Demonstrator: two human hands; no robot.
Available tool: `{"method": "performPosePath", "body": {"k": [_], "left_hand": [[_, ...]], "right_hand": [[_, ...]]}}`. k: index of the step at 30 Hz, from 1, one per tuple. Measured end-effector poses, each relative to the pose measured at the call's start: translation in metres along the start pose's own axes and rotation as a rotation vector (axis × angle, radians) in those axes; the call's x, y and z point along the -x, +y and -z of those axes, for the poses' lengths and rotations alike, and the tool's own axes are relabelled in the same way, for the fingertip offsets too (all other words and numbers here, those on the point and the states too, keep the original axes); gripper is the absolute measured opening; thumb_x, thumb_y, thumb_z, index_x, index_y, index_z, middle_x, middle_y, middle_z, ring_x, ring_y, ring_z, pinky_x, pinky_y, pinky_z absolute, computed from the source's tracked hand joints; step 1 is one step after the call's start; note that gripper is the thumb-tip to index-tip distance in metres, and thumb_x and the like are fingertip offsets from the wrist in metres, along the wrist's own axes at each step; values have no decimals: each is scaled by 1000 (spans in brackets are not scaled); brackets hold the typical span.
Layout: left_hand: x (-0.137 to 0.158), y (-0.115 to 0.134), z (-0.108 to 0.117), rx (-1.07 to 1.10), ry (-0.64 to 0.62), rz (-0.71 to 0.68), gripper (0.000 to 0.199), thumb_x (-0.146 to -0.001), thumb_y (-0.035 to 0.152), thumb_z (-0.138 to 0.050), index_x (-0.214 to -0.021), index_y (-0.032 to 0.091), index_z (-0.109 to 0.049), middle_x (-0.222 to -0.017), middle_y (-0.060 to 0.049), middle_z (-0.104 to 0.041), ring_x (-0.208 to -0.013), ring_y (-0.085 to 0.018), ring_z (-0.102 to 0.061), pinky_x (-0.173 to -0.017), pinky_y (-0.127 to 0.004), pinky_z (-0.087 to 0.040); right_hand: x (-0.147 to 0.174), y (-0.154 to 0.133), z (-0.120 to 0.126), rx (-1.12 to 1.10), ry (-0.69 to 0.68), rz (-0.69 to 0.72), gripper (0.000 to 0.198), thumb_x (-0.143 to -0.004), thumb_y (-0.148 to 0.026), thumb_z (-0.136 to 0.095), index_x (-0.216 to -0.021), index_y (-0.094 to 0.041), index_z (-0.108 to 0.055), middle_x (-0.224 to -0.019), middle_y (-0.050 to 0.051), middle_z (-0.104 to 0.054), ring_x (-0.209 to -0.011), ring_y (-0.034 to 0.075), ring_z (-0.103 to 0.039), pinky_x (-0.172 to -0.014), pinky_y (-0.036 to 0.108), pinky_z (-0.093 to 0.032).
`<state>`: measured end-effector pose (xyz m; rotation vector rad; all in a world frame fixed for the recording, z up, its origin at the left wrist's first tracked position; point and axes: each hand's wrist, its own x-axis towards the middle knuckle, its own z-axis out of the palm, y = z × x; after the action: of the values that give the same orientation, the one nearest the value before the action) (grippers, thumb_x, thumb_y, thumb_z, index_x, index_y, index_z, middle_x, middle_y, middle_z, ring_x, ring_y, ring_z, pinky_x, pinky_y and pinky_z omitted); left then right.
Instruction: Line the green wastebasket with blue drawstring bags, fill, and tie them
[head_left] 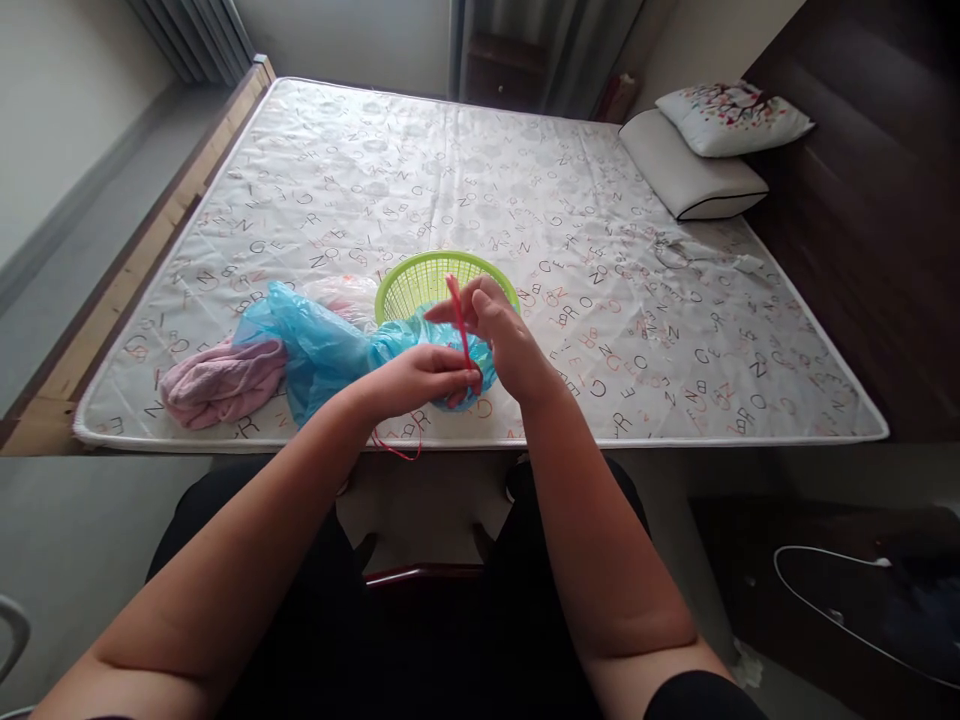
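Observation:
In the head view my left hand (431,382) is closed, pinching the lower end of a thin red strand (460,325) that looks like string or cord. The strand rises upright from my fingertips. My right hand (501,325) is just behind it, fingers stretched to the left and holding nothing that I can see. A loop of thin red string (405,455) hangs below my left wrist over the mattress edge. Under and behind both hands are a crumpled blue plastic bag (315,345) and a green plastic basket (416,270), its front partly hidden.
The letter-printed mattress (600,240) spreads out before me. A folded pink cloth (225,383) lies left of the bag, with a whitish plastic bag (349,298) behind. Pillows (720,125) rest at the far right. A white cable (784,590) lies on dark furniture at lower right.

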<state>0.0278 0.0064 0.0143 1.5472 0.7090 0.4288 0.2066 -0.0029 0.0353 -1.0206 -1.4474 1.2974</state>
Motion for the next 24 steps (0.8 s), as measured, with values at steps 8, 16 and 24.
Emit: {"method": "performPosePath", "body": {"k": [8,16,24], "left_hand": [[11,-1,34,138,199,-76,42,-94,57,-82,-86,16,-78,-75,-6,-71,-51,-7,-45,-47,-22,-32],[19,0,38,68,260,-30,41,-93,55,-82,-86,15,-78,-78,-6,-74,-52,-7,-45,-48,-22,-34],[8,-13,39,179,558,100,43,-85,57,-85,-98,16,-82,-89,-10,-81,-52,-9,-52,-48,-24,-38]], "right_hand": [[-7,7,6,120,-281,-102,28,-110,-47,-57,-118,-23,-70,-92,3,-74,-97,21,-71,-95,39,-56],[-9,11,10,630,-125,62,21,-105,-37,-66,-95,-22,-77,-114,11,-74,-116,28,-64,-109,48,-49],[-10,15,-3,618,34,114,30,-109,-38,-57,-82,-24,-57,-85,3,-63,-85,21,-55,-86,39,-44]]}}
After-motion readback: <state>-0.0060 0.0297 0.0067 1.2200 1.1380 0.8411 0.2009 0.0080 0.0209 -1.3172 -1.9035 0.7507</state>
